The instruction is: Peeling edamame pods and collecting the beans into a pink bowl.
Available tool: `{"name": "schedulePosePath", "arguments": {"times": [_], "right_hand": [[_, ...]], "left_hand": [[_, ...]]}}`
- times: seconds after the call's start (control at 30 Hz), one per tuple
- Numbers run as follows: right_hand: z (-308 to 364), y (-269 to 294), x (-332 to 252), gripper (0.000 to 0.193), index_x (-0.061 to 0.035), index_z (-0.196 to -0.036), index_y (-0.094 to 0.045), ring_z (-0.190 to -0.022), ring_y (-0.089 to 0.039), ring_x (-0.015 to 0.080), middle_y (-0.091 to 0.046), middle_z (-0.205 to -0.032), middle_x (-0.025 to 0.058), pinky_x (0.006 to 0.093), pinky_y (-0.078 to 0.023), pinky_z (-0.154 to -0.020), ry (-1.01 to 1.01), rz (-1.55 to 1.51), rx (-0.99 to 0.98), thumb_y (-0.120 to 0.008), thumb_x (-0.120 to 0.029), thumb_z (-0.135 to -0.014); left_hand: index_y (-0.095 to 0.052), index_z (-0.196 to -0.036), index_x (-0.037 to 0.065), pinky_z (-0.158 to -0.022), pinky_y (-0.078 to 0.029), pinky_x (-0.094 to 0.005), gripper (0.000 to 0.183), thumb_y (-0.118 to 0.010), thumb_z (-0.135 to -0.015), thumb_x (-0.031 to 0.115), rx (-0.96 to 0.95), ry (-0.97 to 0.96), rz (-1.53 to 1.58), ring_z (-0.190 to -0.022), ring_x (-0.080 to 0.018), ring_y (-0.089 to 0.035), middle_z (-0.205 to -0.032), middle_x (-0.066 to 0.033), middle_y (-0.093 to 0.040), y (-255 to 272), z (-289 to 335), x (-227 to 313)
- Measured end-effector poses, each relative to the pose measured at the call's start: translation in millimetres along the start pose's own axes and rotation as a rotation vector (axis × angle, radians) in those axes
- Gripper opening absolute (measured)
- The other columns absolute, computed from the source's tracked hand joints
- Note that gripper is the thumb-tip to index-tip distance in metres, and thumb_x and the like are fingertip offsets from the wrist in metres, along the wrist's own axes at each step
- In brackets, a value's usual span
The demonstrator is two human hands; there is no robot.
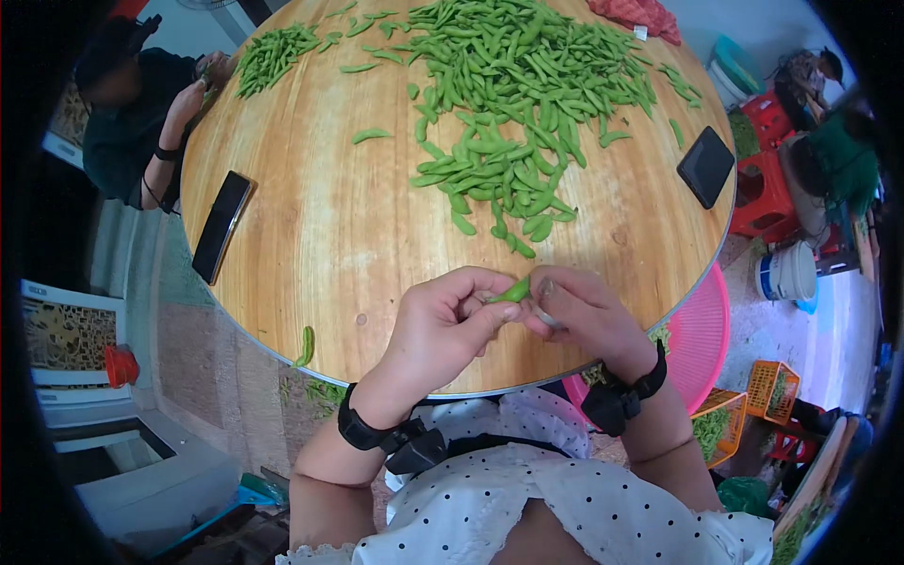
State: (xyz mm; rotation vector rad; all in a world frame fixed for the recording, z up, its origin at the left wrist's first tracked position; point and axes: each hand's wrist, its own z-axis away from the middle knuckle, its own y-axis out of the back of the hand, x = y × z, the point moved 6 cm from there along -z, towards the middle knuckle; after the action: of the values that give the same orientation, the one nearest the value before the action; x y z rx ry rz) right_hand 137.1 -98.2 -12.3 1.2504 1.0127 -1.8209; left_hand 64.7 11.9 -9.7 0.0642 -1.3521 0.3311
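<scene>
Over the near part of a round wooden table (311,217), my two hands meet around one green soybean pod (515,291). My left hand (452,320) pinches the pod's left end between thumb and fingers. From the other side, the fingers of my right hand (584,311) close on its right end, with a pale ring-like band on one finger. Just beyond my hands lies a big heap of green soybean pods (527,66), its loose tail reaching towards me. A single pod (306,347) rests at the table's near-left edge.
Phones lie at the table's left (222,226) and right (706,168). A co-worker (141,122) handles pods beside a small pile (273,58). A pink basket (706,325) stands below the right rim. Red stools (761,193), a white bucket (789,271) and orange crates (774,391) are farther right.
</scene>
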Motion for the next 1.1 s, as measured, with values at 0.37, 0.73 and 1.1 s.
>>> {"name": "schedulePosePath", "arguments": {"times": [0.37, 0.73, 1.1], "right_hand": [[-3.9, -7.6, -4.4, 0.027, -0.0033, -0.078, -0.054, -0.058, -0.038, 0.0049, -0.043, -0.063, -0.0029, 0.0206, -0.032, -0.051, 0.03, 0.141, 0.066, -0.044, -0.025, -0.092], [-2.5, -8.1, -10.5, 0.018, 0.0, -0.074, -0.053, -0.055, -0.038, 0.0068, -0.041, -0.058, 0.0006, 0.0236, -0.032, -0.048, 0.305, 0.343, 0.107, -0.053, -0.014, -0.085], [1.5, 2.8, -6.3, 0.016, -0.0016, -0.074, -0.059, -0.058, -0.043, 0.0027, -0.05, -0.061, -0.0046, 0.0207, -0.035, -0.05, 0.112, 0.335, 0.236, -0.069, -0.015, -0.074]], "left_hand": [[-0.057, -0.085, -0.003, -0.045, -0.037, -0.0183, 0.007, -0.059, -0.081, 0.003, 0.127, -0.342, -0.215, -0.051, -0.0025, -0.046, -0.065, -0.0014, -0.061, 4.4, 4.3, -1.8], [-0.056, -0.088, -0.001, -0.039, -0.031, -0.0178, 0.007, -0.053, -0.085, 0.004, -0.045, 0.072, 0.538, -0.045, -0.0049, -0.042, -0.07, -0.008, -0.059, 6.2, 2.9, -16.0], [-0.055, -0.091, -0.003, -0.043, -0.038, -0.0191, 0.012, -0.048, -0.089, 0.007, 0.114, -0.092, 0.196, -0.047, -0.007, -0.048, -0.072, -0.0053, -0.057, -6.4, 13.1, -20.4]]}}
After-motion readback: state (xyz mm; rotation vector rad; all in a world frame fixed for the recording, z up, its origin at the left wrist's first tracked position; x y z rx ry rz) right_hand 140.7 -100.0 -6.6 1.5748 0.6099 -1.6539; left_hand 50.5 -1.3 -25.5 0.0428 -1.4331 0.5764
